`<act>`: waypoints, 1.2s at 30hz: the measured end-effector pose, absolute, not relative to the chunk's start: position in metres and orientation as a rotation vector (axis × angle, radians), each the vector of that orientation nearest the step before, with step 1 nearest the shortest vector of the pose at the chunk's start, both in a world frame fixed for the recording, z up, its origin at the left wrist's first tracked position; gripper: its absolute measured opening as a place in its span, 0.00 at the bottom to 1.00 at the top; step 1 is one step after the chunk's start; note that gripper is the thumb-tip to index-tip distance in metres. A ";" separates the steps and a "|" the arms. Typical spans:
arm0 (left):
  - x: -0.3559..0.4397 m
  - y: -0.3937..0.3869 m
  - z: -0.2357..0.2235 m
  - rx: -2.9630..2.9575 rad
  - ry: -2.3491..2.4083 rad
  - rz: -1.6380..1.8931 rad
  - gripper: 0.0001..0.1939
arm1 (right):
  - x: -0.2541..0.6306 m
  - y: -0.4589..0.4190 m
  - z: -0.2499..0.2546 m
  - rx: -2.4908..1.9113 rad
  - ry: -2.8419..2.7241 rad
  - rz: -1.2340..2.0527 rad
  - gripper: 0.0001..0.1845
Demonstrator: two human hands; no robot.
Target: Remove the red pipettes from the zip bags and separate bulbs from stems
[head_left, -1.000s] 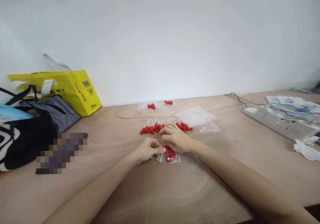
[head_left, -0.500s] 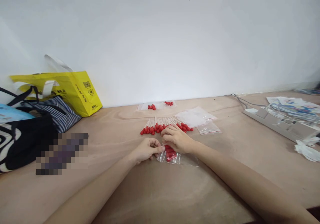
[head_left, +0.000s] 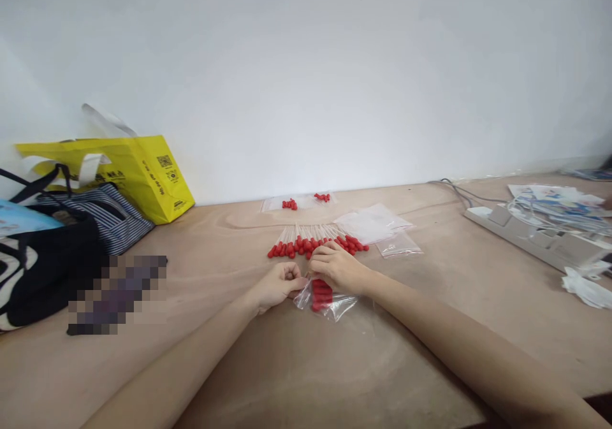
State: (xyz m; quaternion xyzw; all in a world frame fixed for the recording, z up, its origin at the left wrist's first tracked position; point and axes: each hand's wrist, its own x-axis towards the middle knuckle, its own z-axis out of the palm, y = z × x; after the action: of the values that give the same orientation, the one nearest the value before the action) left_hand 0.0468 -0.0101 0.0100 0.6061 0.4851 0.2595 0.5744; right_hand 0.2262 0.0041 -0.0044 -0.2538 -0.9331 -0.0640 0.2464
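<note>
A small clear plastic bag point(head_left: 329, 301) with red-tipped sticks inside lies on the wooden table point(head_left: 306, 365) just below my hands. My left hand point(head_left: 276, 285) is closed and pinches the bag's top edge at its left corner. Beside it, my right hand point(head_left: 338, 267) is closed on the same top edge, fingers curled over it. Just beyond my fingers a row of loose red-tipped sticks point(head_left: 315, 244) lies fanned out on the table.
Empty clear bags point(head_left: 377, 228) lie behind the sticks; two filled bags point(head_left: 299, 203) rest by the wall. A yellow bag point(head_left: 129, 171), striped and black bags point(head_left: 62, 250) crowd the left. A white power strip point(head_left: 535, 238) with cables and papers point(head_left: 559, 203) sits right.
Both hands have drawn closer together on the bag's top edge. The bag has swung its lower end to the left and now lies more bunched under my hands.
</note>
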 end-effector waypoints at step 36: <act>0.018 -0.014 -0.007 2.219 1.224 0.663 0.18 | 0.270 -0.038 -0.020 -0.972 -2.398 0.604 0.47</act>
State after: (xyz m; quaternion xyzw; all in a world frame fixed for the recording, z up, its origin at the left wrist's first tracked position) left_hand 0.0178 -0.0145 -0.0069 0.8183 0.4516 0.2446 0.2582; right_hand 0.2705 -0.0384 -0.0205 -0.3551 -0.8762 0.2207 0.2398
